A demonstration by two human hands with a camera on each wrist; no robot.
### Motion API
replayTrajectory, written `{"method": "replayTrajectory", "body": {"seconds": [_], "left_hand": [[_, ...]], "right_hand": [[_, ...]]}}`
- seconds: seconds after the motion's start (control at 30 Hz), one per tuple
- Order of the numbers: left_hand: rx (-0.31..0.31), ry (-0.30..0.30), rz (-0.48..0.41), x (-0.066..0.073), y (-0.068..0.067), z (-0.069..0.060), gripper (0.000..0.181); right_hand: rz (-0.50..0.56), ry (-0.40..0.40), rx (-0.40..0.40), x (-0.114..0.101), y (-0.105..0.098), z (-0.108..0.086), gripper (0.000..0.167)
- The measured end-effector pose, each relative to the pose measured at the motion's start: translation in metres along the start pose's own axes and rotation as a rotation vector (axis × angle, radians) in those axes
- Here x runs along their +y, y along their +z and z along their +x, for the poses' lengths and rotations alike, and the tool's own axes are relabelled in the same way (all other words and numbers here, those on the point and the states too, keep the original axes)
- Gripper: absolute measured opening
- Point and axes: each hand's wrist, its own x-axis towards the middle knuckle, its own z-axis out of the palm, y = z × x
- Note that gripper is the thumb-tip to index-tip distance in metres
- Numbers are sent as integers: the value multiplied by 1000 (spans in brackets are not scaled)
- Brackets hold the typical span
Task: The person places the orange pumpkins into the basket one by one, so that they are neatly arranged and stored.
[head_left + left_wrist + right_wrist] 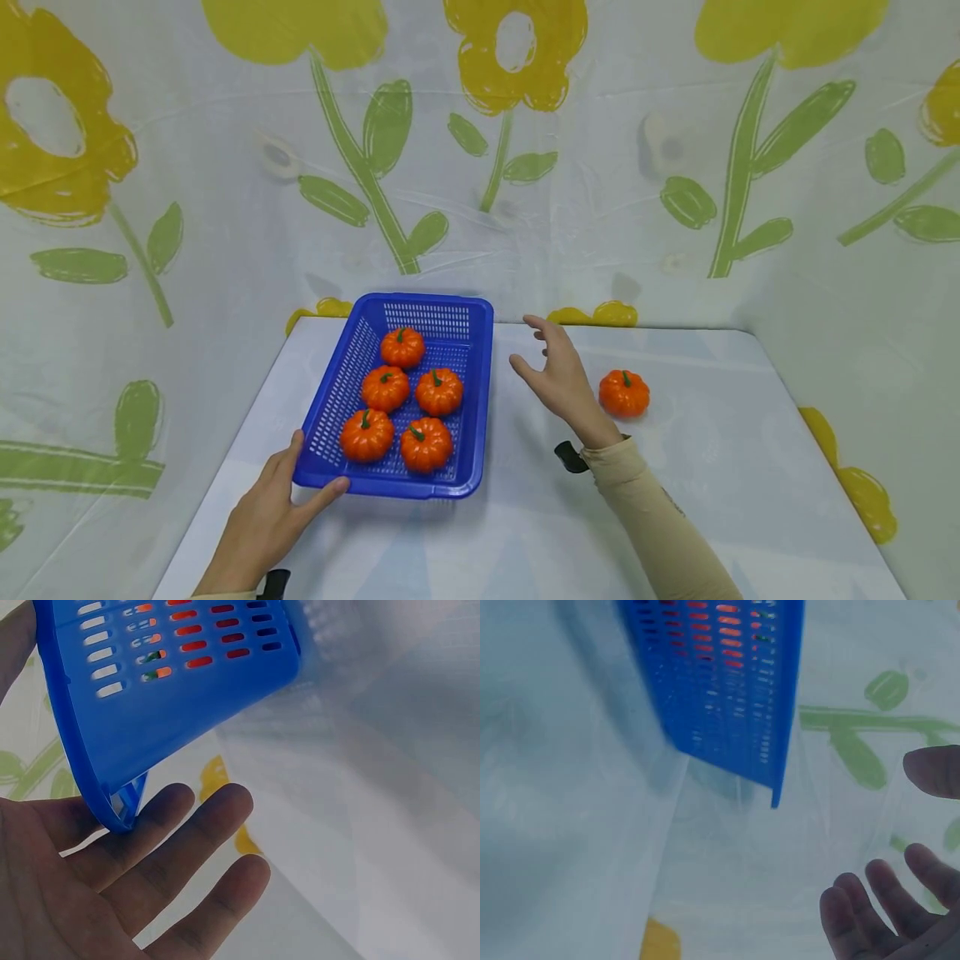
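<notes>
A blue plastic basket [480, 400] with slotted walls holds several small orange pumpkins [426, 445] with green stems. My left hand [264, 515] touches its near left corner, thumb at the front rim and index finger along the left side. In the left wrist view the other fingers [217, 825] are spread and fairly straight below the basket rim [75, 750]. To the right of the basket, apart from it, my right hand [558, 375] hovers with loosely bent fingers and nothing in its grasp. One more pumpkin [624, 393] lies on the table, just right of that hand.
The white table [712, 500] bears the basket and the single pumpkin. Behind and at both sides hangs a pale curtain [600, 167] with yellow flowers and green leaves, close to the table's edges. A black strap part [572, 457] shows at the right wrist.
</notes>
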Motion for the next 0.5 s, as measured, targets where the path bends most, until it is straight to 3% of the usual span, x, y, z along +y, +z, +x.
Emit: {"method": "replayTrajectory", "body": {"seconds": [0.27, 0.5], "left_hand": [[3, -4, -5, 0, 1, 1, 128], [2, -3, -1, 0, 1, 1, 129]], "right_hand": [[47, 15, 101, 30, -19, -13, 60], [-4, 91, 168, 62, -41, -23, 61]]}}
